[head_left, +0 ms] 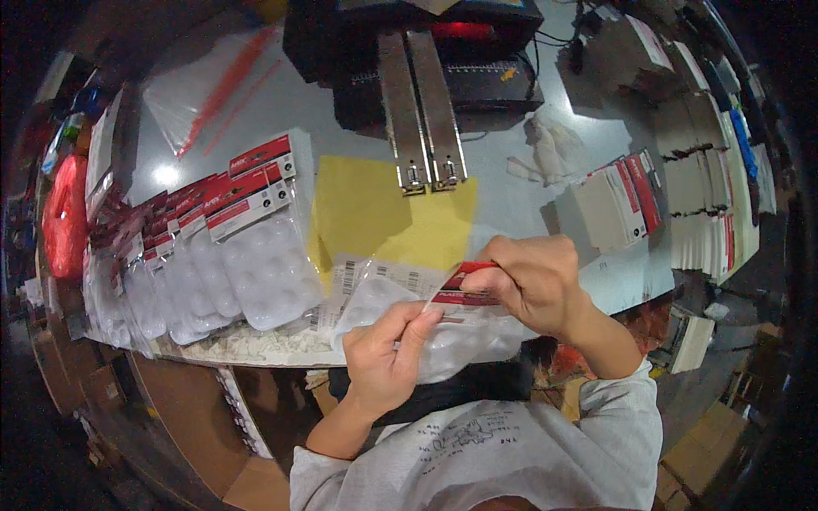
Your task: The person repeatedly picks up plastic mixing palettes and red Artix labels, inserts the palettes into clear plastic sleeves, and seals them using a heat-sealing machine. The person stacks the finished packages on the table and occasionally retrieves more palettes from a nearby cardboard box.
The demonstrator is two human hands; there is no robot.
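At the table's near edge I hold a white plastic palette with round wells (pixel 452 351) in a clear bag. A folded red header card (pixel 460 296) sits at the bag's top. My left hand (pixel 382 358) pinches the left end of the card and bag between thumb and fingers. My right hand (pixel 541 281) is closed on the card's right part, its fingers bent over the red edge. Just left of it, another white palette in a clear bag (pixel 379 300) lies on the table, beside clear film with barcodes (pixel 345 281).
Bagged palettes with red header cards (pixel 264 264) overlap at the left. A black machine with two metal arms (pixel 422 111) reaches over a yellow sheet (pixel 362 200). Header cards (pixel 605 204) are stacked at the right, near crumpled film (pixel 550 149). A red plastic-wrapped bundle (pixel 66 217) stands far left.
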